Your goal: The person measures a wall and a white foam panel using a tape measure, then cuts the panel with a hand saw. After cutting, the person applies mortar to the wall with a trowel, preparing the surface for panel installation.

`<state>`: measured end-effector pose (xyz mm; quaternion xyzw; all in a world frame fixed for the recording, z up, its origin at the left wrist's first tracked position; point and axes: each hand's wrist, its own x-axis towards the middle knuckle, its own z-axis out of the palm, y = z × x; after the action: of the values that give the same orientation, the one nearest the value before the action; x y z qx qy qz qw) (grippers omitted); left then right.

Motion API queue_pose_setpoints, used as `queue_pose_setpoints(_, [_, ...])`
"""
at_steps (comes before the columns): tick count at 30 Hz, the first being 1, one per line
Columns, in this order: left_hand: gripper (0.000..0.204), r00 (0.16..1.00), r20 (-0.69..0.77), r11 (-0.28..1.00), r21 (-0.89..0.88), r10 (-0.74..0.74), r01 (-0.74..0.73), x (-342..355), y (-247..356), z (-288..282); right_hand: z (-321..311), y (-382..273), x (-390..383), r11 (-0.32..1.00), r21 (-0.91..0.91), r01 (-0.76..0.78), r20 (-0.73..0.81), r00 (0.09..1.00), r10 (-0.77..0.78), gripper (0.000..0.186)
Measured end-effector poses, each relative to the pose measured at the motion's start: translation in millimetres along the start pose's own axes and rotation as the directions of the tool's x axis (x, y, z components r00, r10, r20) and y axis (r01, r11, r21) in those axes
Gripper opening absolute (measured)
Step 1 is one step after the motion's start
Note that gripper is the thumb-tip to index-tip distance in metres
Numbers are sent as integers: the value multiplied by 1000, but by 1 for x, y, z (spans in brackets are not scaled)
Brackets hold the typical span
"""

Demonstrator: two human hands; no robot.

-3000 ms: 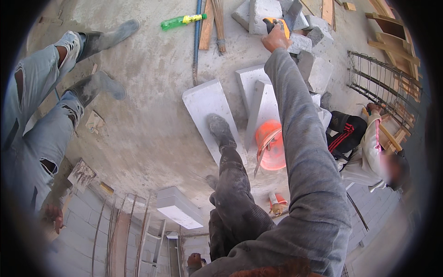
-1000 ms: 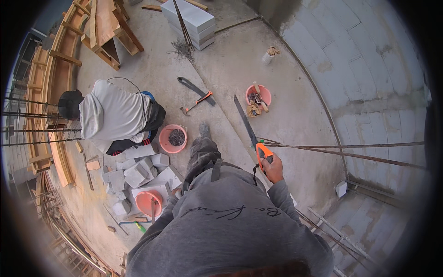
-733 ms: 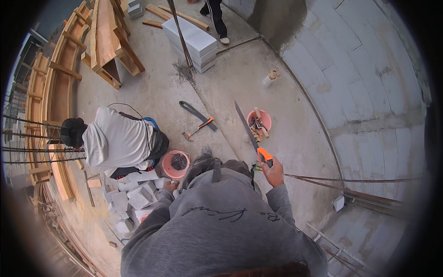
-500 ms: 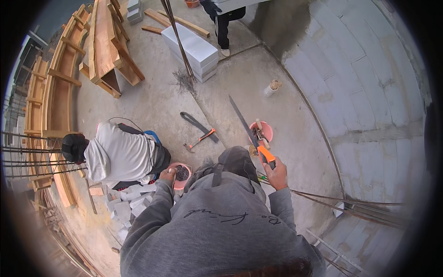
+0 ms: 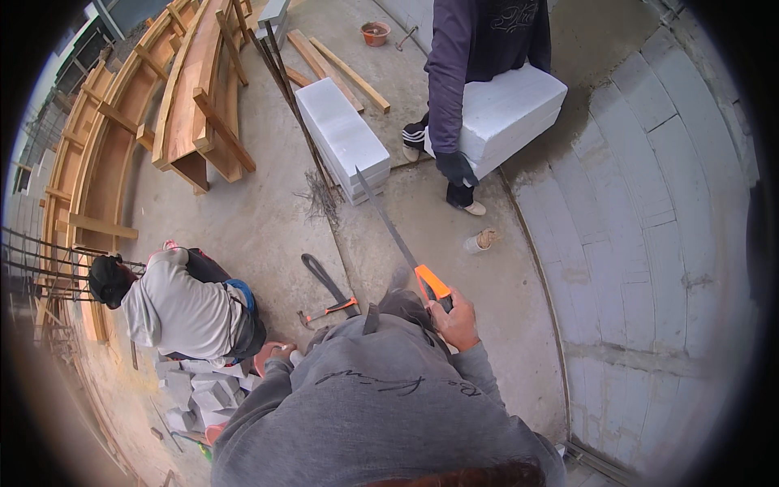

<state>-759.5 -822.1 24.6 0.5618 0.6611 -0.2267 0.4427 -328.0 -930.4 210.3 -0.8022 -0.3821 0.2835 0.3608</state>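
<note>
My right hand (image 5: 458, 323) grips the handle of a handsaw (image 5: 433, 282). Its orange-and-black handle is in my fist, and the long grey blade points forward and to the left. Lower left, my left hand (image 5: 282, 352) is closed at the rim of a pink bucket (image 5: 264, 357), mostly hidden by my arm. A claw hammer (image 5: 330, 309) with an orange-and-black handle lies on the floor ahead of my legs, against a black strap-like piece (image 5: 324, 280).
Ahead, a person (image 5: 507, 40) carries white blocks (image 5: 511, 114) beside a block wall (image 5: 641, 235). More white blocks (image 5: 341, 122) are stacked behind thin upright rods. Another person (image 5: 191, 300) bends at left near block offcuts (image 5: 211, 396). Wooden formwork (image 5: 191, 105) stands far left.
I have moved forward, the saw and bucket coming with my hands. The person with the blocks has come nearer and into fuller view. The pink tub of tools on the right has left view.
</note>
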Motion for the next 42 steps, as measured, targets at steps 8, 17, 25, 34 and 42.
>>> queue_pose_setpoints(8, [67, 929, -366, 916, -389, -56, -98, 64, 210, -24, -77, -32, 114, 976, 137, 172, 31, 984, -178, 33])
queue_pose_setpoints(17, [74, 966, -189, 984, -2, 176, -179, 145, 386, -94, -95, -21, 199, 970, 242, -26, -24, 999, 33, 32])
queue_pose_setpoints(25, [75, 968, -156, 974, 148, 195, -172, 225, 533, -187, -104, -36, 344, 988, 145, -44, -211, 975, 74, 32])
queue_pose_setpoints(34, [72, 942, -289, 979, -58, 172, -196, 295, 628, -275, -149, -32, 516, 987, 108, -122, -240, 960, 145, 28])
queue_pose_setpoints(42, [68, 938, -344, 939, -309, 36, -150, 361, 720, -259, -212, -14, 739, 958, 181, -224, -70, 968, 240, 25])
